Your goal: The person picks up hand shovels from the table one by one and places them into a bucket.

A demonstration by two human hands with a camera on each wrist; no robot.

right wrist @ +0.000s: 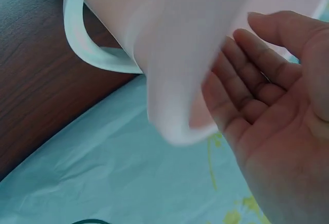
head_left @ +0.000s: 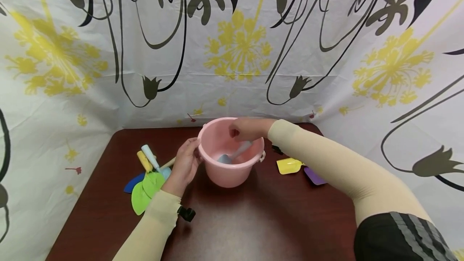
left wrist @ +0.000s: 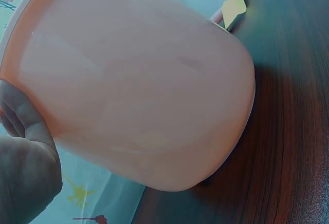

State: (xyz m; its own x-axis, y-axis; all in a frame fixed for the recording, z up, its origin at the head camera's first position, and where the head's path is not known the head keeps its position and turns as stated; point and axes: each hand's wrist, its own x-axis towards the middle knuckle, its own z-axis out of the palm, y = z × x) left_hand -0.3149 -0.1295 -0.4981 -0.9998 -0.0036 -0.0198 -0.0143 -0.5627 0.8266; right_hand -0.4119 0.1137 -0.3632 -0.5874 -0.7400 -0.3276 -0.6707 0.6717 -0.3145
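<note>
The table [head_left: 261,220] bears a pink bucket [head_left: 228,174]. The left hand [head_left: 185,164] pinches its rim; over its opening the right hand [head_left: 250,129], fingers loosely bent, seems empty. Inside it lies a pale shovel [head_left: 239,151]; right of it, a yellow shovel [head_left: 289,166].

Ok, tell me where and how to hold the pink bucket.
Grip the pink bucket by its rim, coming from the left: it flares out, which should give an edge to pinch, and the left hand holds it there. The right side looks less suitable, as the right hand reaches in from it.
</note>
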